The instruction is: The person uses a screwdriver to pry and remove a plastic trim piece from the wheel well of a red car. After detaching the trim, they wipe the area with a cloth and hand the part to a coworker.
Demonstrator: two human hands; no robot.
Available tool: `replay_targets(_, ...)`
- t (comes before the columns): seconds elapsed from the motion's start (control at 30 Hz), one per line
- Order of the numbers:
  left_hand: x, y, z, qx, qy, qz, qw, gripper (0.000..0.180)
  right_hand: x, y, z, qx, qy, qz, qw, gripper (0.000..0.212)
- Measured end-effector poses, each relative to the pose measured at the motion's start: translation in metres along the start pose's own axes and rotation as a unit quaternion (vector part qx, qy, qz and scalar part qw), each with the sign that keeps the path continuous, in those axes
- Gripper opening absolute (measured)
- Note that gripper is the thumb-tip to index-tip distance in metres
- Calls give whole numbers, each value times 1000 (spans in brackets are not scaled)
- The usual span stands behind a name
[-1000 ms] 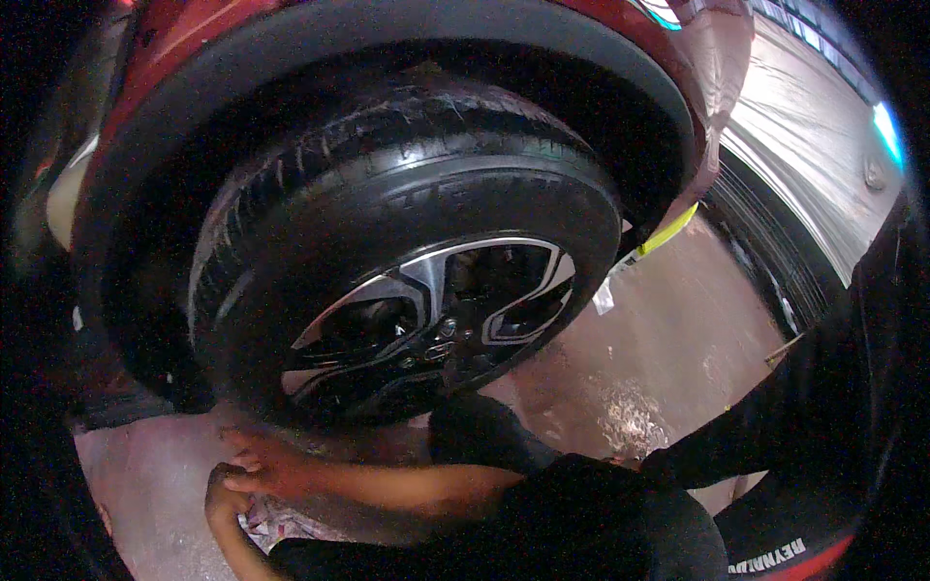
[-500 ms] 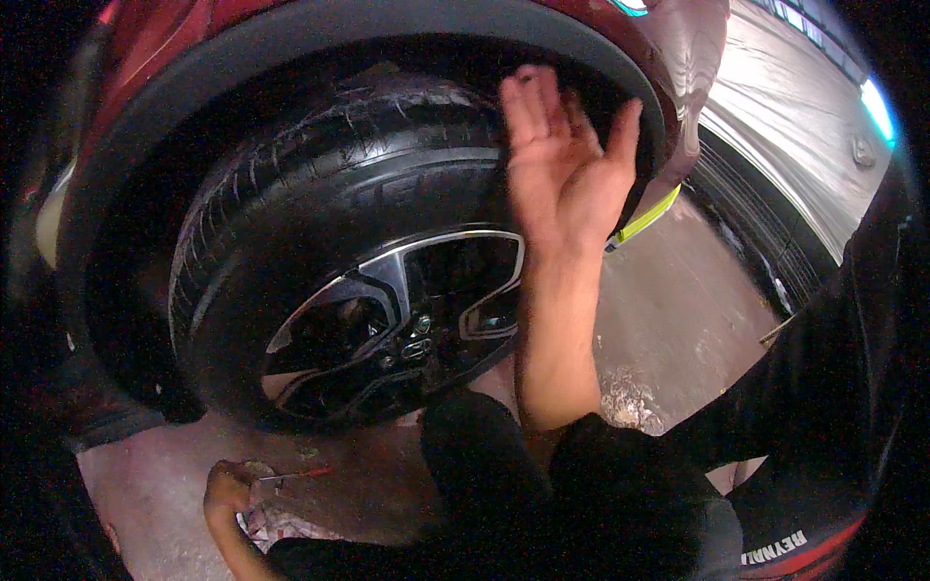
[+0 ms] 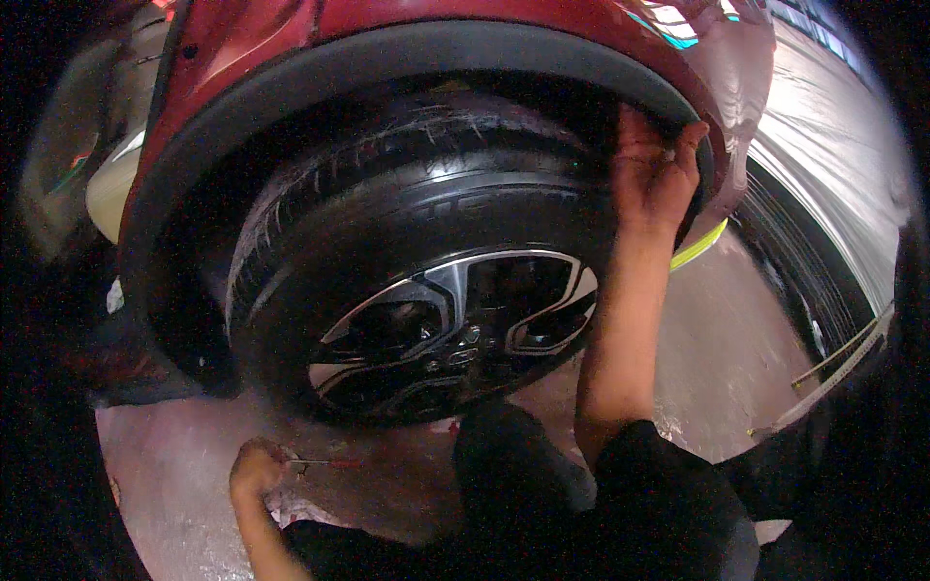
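Up top, the right hand (image 3: 657, 182) is showing its palm at the dark wheel-arch trim (image 3: 441, 46), beside the tyre (image 3: 387, 218); down low, the left hand (image 3: 259, 468) is gripping a thin, reddish-ended tool (image 3: 325, 463), which is pointing rightward above the floor (image 3: 174, 474).

Car body panel (image 3: 397, 14): glossy deep red. Wheel-arch trim (image 3: 465, 46): dull dark grey. Tyre (image 3: 291, 334): black, its grooved tread streaked with pale scuffs. Alloy wheel (image 3: 455, 334): two-tone, bright silver faces bordering black recesses. The slim tool (image 3: 337, 464) I hold: metallic grey, reddish toward its far end. My right sleeve (image 3: 664, 499): plain black. Crumpled material (image 3: 302, 509): whitish, with pinkish mottling. Narrow strip (image 3: 699, 247): fluorescent yellow. Floor (image 3: 741, 339): greyish brown, blotched paler. Draped sheet (image 3: 833, 126): silvery white, lined with fold shadows.
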State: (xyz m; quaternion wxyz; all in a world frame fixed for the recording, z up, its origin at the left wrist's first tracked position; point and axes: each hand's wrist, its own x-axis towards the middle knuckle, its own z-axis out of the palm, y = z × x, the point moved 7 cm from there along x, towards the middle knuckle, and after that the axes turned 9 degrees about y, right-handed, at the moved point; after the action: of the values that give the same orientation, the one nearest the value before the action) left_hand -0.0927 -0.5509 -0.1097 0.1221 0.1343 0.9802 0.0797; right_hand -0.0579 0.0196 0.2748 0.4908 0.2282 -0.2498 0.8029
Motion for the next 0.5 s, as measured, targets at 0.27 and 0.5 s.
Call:
replay_targets(0.27,-15,39,-30,-92,-98,-86,987,19,-33,9,-20,-47,119,51,990,40)
replay_targets(0.5,-23,96,-47,-70,-23,35,997,16,-187,27,-31,-468,5,54,882,11)
